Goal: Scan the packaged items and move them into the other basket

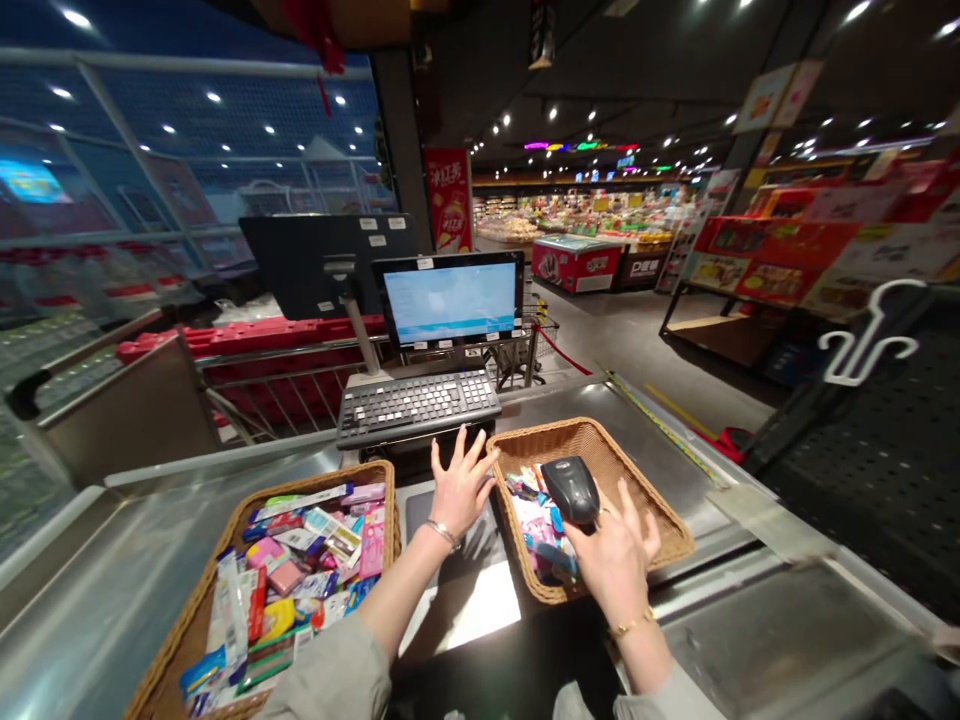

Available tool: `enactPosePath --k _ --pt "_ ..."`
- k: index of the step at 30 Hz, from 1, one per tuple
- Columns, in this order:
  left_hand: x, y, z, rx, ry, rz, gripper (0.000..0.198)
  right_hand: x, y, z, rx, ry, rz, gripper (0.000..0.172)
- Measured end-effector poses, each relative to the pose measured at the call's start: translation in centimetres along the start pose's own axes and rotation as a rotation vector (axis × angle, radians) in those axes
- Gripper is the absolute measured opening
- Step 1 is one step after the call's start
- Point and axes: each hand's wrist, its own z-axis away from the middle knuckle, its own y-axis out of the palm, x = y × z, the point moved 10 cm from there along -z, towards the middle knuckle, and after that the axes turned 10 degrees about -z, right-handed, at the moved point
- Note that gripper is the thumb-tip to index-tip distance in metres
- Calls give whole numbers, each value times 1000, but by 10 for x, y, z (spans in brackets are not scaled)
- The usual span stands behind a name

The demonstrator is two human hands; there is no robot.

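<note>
A black barcode scanner (571,488) is in my right hand (616,548), its head over the right-hand wicker basket (660,520). The grip is hidden behind my palm, and some fingers stand away from it. Small packaged goods (534,530) lie at the left side of that basket, under and beside the scanner. My left hand (461,488) holds nothing; its fingers are spread, just below the front edge of the black keyboard (420,405) and beside the basket's left rim. To its left, another wicker basket (391,500) is filled with several colourful small packages (300,570).
A lit monitor (454,300) stands behind the keyboard, with a second screen (322,265) turned away at its left. Metal counter surfaces (82,600) run along both sides. A white hook (866,335) hangs on the dark panel at right. Store shelves and a red freezer (577,265) are farther back.
</note>
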Motion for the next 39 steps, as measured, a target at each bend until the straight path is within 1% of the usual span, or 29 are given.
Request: enactPosePath --k 6,11,15,20,25,31,35,39 --pt "46 -18 39 17 -126 -98 42 51 25 -3 75 -98 -81 40" --pt "84 -32 75 43 -241 -138 43 92 49 0 142 -203 -131 36" --pt "114 -40 104 70 -338 -158 43 127 68 4 197 -299 -168 32" --pt "149 -48 141 105 -449 -231 43 160 97 11 286 -350 -198 34" --pt "177 -55 171 112 -536 -280 43 181 121 21 339 -376 -227 26" --pt "209 -62 199 135 -621 -325 43 194 141 34 377 -417 -234 25" --pt "231 -63 212 167 -662 -352 42 199 149 39 388 -435 -244 25" --pt "253 -61 216 200 -677 -370 41 202 155 41 402 -432 -250 25"
